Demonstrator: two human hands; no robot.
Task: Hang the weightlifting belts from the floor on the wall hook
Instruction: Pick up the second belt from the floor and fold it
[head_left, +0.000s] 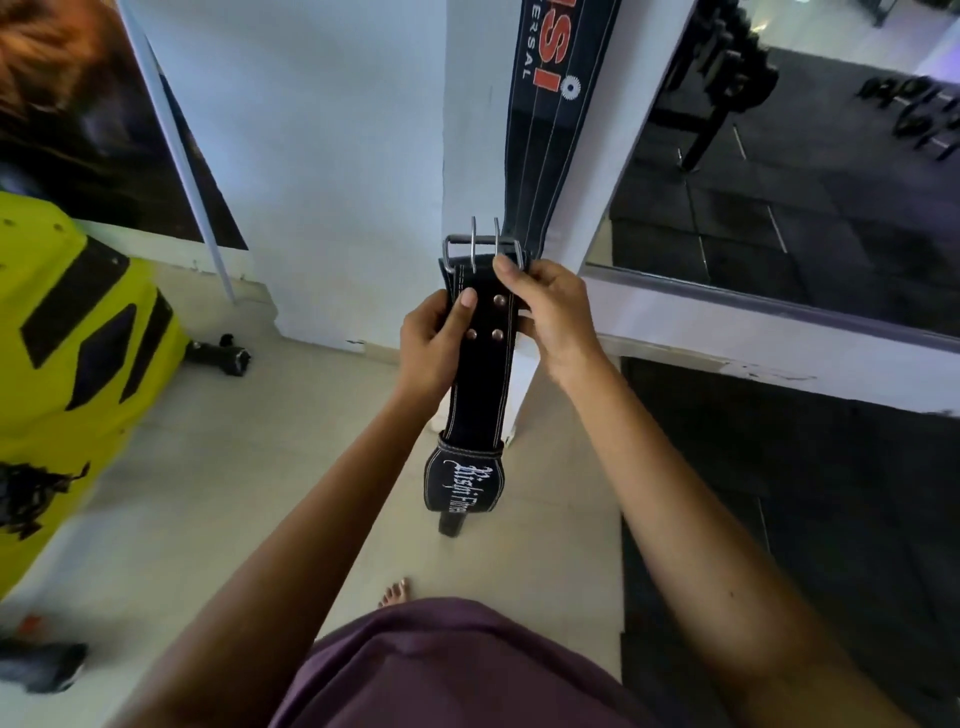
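Note:
A black weightlifting belt (480, 384) with white stitching and four rivets hangs down in front of me, its wide lettered end lowest. My left hand (434, 343) grips its left edge, thumb resting on the front. My right hand (545, 306) pinches the top right by the steel double-prong buckle (480, 247). Behind it a second black belt (556, 114) with red and white lettering hangs down the white wall corner. No wall hook is in view.
A yellow and black punching bag (67, 364) stands at the left. A small dark dumbbell (221, 356) lies on the tiled floor by the wall. A mirror (779, 171) at the right reflects gym racks. My bare foot (395, 592) shows below.

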